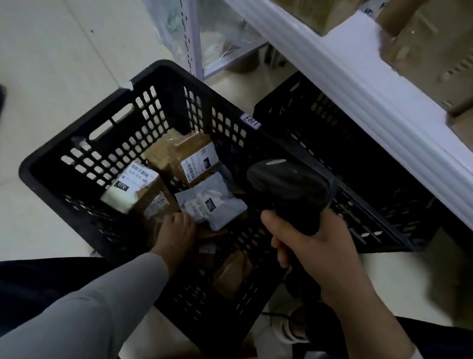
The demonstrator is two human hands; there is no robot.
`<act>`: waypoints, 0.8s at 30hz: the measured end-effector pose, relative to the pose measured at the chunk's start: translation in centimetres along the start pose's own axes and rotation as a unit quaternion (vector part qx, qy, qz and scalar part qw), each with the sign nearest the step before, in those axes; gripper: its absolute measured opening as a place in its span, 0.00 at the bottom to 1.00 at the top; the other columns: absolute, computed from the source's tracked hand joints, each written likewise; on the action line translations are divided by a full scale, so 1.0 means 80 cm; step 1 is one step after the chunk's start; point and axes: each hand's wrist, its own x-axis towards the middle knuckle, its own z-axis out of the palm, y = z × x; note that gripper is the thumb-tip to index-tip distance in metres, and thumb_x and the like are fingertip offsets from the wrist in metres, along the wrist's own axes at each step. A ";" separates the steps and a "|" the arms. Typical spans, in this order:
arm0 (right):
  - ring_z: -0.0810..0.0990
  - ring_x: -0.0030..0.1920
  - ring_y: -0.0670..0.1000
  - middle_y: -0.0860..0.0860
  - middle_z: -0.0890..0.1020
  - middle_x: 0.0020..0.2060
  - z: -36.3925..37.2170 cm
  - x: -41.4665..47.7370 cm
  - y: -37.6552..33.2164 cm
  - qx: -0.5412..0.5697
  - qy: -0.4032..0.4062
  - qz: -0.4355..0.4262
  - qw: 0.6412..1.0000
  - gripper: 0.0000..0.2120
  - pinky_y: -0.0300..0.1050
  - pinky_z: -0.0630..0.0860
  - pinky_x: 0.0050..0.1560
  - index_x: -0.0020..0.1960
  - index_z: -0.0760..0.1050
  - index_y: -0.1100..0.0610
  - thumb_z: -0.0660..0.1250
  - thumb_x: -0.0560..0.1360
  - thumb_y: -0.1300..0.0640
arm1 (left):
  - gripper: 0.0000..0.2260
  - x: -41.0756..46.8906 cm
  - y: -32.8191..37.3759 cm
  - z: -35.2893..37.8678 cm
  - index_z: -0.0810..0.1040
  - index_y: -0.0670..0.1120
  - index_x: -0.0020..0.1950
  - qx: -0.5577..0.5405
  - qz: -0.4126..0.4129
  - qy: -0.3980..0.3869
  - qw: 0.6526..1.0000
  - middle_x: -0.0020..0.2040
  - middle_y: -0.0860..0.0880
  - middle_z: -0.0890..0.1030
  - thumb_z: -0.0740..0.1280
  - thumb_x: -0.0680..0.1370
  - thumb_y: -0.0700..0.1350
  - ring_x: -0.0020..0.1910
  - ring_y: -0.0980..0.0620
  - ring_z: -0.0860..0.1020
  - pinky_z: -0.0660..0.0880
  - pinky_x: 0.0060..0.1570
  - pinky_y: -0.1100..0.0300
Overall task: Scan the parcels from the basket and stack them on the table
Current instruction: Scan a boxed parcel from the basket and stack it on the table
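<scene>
Basket: a black slatted basket (59, 164) sat on the pale floor (42, 33), with a small white tag on its far rim.
Parcels: all lay inside the basket. A brown box with a white "070" label (137, 185) was at the left, a second brown labelled box (185, 157) was beyond it, and a grey mailer bag (211, 203) lay between them and the scanner. A small brown parcel (232, 273) lay nearer the person.
Left hand: the left hand (174, 234), in a grey sleeve, reached down into the basket and rested on the brown parcels beside the grey mailer bag. Its fingertips were hidden, so I could not tell whether it gripped anything.
Right hand: the right hand (314, 252) was wrapped round the handle of a black scanner (288, 189), whose head hung over the basket's right side.
Second basket: another black basket (346, 149) stood just beside the first, partly under the table.
Table: the table's white edge (353, 75) ran across the upper right, with cardboard boxes (440, 54) on it.
</scene>
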 end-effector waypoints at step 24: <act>0.77 0.28 0.55 0.62 0.80 0.32 -0.022 -0.138 -0.053 0.162 -0.032 -0.051 0.985 0.15 0.44 0.75 0.30 0.37 0.77 0.64 0.70 0.69 0.51 | 0.35 -0.180 -0.158 -0.224 0.68 0.44 0.59 -0.597 0.001 0.446 0.666 0.56 0.48 0.72 0.75 0.56 0.53 0.54 0.52 0.75 0.74 0.52 0.61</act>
